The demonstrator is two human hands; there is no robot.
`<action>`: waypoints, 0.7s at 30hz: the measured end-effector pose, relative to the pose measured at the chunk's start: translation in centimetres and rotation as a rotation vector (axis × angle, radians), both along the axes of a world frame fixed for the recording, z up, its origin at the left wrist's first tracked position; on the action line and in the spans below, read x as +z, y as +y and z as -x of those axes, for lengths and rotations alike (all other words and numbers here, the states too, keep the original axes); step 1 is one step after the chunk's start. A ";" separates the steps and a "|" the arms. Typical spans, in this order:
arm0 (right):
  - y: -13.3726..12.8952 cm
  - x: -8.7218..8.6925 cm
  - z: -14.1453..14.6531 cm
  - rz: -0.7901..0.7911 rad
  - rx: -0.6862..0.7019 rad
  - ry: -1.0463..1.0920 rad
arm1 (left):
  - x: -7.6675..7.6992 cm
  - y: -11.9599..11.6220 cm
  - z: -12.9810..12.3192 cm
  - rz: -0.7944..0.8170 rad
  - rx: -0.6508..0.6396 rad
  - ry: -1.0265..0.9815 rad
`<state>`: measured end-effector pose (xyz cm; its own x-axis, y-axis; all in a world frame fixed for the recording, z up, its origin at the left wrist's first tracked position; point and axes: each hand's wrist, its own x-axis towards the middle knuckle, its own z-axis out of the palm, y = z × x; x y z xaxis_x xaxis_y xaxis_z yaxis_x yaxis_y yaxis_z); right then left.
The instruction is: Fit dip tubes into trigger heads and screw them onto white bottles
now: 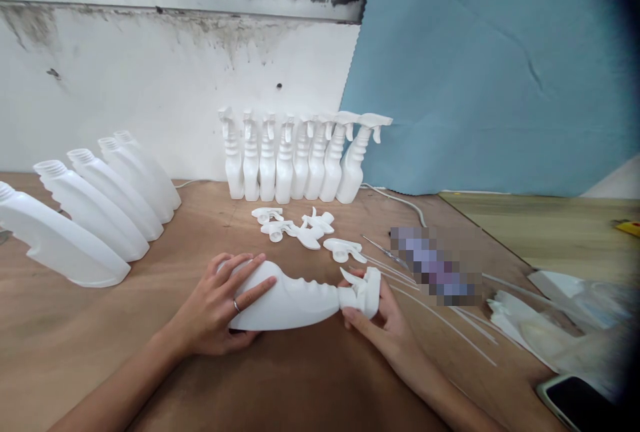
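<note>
White plastic fills both hands: the left hand (220,302) wraps the broad body of a bottle (295,302), while the right hand (373,319) grasps the spray head (369,289) at its neck. The bottle lies sideways over the table (165,315); whether it touches the wood I can't tell. If the left palm slackens, that smooth body could twist along with the head, and a collar sitting askew could cross its thread. Too hard a squeeze near the trigger might bend it. Just beyond, loose spray heads (343,249) lie where a swinging bottle could scatter them. Thin tubes (465,333) run beside the right hand, light enough for a forearm to roll away. Farther back, fitted bottles (284,172) stand packed by the wall, so one bump might topple several; open bottles (97,209) at left look equally easy to knock over.
</note>
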<state>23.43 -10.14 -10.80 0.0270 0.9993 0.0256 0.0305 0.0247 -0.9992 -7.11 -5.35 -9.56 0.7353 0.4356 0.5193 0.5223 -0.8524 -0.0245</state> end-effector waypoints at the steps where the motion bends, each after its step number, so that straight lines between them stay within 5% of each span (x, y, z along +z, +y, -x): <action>1: 0.0 0.0 0.0 0.007 -0.006 0.001 | 0.0 0.0 0.0 -0.002 -0.004 0.001; 21: 0.0 0.0 -0.1 0.006 0.028 0.086 | -0.3 0.0 -0.1 -0.023 -0.019 0.009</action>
<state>23.55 -10.18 -10.77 0.0007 0.9998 0.0185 -0.0560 0.0185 -0.9983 -6.97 -5.36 -9.81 0.7476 0.4098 0.5226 0.5060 -0.8611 -0.0486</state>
